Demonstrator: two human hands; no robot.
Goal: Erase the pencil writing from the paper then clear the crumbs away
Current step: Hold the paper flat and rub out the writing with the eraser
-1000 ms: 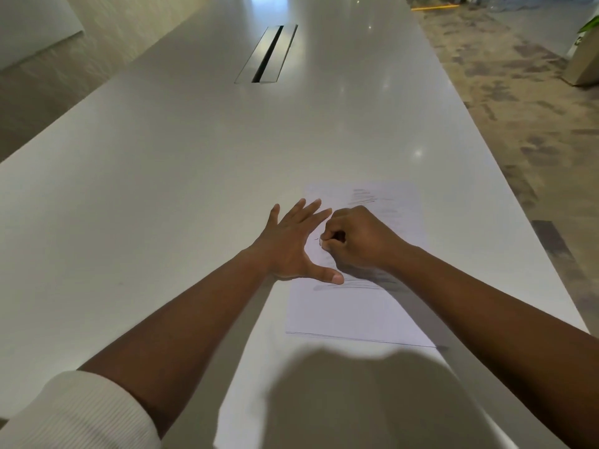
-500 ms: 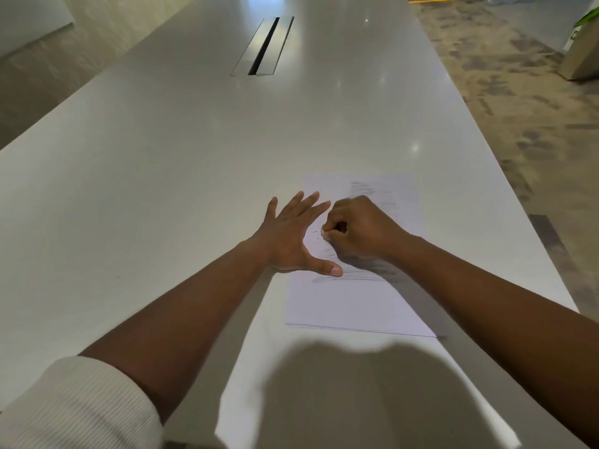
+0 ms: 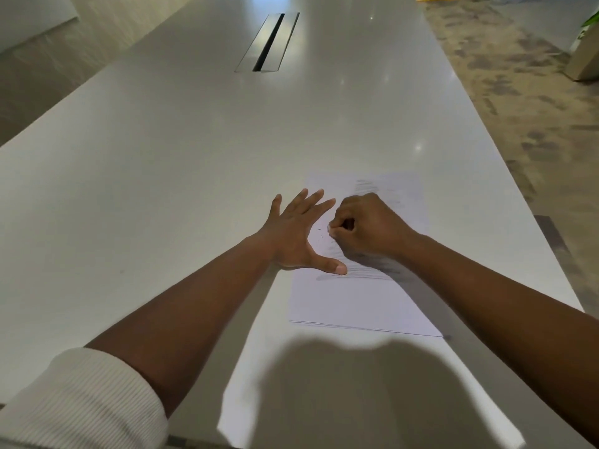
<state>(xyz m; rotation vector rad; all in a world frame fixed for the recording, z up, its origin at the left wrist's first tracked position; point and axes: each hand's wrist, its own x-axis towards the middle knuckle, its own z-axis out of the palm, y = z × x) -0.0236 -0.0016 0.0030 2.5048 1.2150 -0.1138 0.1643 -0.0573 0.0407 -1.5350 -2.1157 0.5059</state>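
Note:
A white sheet of paper [image 3: 356, 299] lies on the long white table [image 3: 162, 157], right of centre. Grey pencil strokes [image 3: 368, 186] show near its far edge, and more run below my thumb. My left hand [image 3: 296, 236] lies flat with fingers spread, pressing the paper's left edge. My right hand [image 3: 366, 226] is a fist on the middle of the sheet, pinching a small white eraser [image 3: 331, 227] whose tip just shows. A few dark eraser crumbs [image 3: 320, 236] lie between the two hands.
A metal cable slot [image 3: 267, 43] is set in the table further away. The table's right edge runs beside patterned carpet [image 3: 525, 102]. A planter box [image 3: 585, 56] stands on the floor at far right. My head's shadow [image 3: 350, 384] falls on the near edge.
My right fist has shifted slightly over the paper in a small rubbing stroke, and dark crumbs now show beside it. My left hand stays pressed flat.

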